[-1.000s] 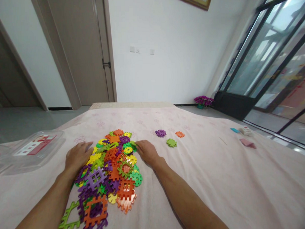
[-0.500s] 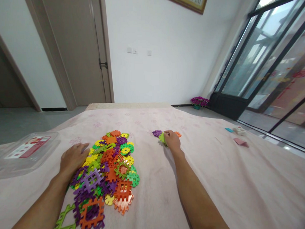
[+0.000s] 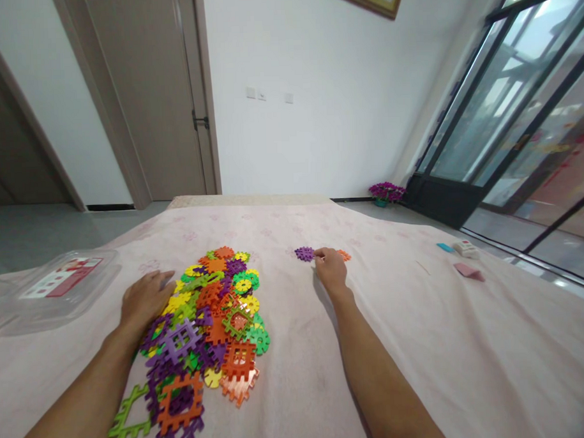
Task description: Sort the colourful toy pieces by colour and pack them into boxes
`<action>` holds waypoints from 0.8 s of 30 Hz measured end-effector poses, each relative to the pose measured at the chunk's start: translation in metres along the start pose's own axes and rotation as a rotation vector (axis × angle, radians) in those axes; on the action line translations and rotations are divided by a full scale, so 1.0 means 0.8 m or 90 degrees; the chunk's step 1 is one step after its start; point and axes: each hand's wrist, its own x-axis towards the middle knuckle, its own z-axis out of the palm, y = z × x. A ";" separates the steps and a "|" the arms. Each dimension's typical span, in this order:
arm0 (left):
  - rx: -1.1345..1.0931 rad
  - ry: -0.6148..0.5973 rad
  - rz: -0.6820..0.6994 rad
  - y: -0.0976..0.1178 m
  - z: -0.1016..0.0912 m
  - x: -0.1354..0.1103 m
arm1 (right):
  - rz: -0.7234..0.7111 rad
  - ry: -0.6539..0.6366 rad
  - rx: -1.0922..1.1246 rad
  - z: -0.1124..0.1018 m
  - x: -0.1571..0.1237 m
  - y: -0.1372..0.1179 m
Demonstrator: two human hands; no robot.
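Left of the pile [image 3: 215,321], the left hand [image 3: 147,297], fingers spread; right of it, the right hand [image 3: 332,269], fingers narrowed, hold unclear, beside a purple disc [image 3: 303,254], likely light, stiff, best rim-pinched.

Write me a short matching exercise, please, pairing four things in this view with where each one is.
Things
1. left hand
2. clear plastic box
3. right hand
4. potted flowers

Places
A. near the glass door
B. between the loose purple piece and the loose orange piece
C. at the far left of the pink cloth
D. at the left edge of the heap of plastic pieces

Pairs: 1-D, 2-C, 3-B, 4-A
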 end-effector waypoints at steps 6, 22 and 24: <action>-0.007 0.001 -0.016 -0.002 0.004 0.000 | -0.332 -0.161 0.187 0.050 -0.042 -0.076; 0.000 -0.007 -0.012 0.004 -0.006 -0.003 | -0.375 -0.274 0.150 0.062 -0.082 -0.107; -0.001 -0.008 -0.012 0.004 -0.005 -0.003 | -0.304 -0.242 0.140 0.061 -0.080 -0.104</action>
